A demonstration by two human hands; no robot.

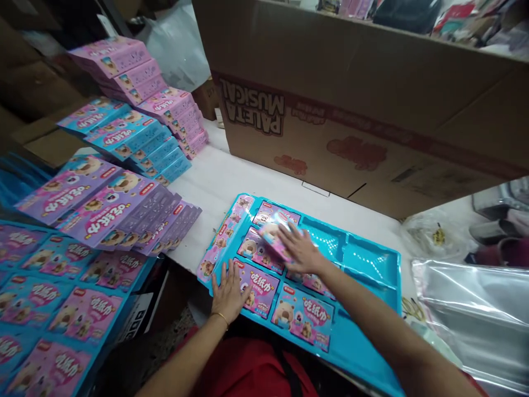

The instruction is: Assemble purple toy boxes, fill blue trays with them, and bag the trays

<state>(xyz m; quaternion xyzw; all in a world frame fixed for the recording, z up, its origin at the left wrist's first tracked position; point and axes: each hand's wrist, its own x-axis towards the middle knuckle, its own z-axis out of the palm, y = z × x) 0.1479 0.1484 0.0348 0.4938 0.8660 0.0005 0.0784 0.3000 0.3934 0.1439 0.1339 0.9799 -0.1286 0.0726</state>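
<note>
A blue plastic tray [372, 262] with several compartments lies in front of me, partly filled with flat printed boxes. My left hand [230, 292] rests with its fingers apart on the tray's near left edge and a pink box [260, 289]. Over the middle left compartments, my right hand [298, 248] grips a pink printed box [270, 234], smeared by motion and tilted. Beneath it sit a purple box [256, 248] and another box partly covered by my hand. A blue box [303, 315] fills a front compartment. A printed strip [227, 234] runs along the tray's left side.
Stacks of purple boxes [111, 207], blue boxes [128, 135] and pink boxes [173, 110] stand at the left. Another filled tray [45, 286] lies at lower left. A large cardboard carton [351, 110] stands behind the tray. Clear plastic trays [475, 314] lie at right.
</note>
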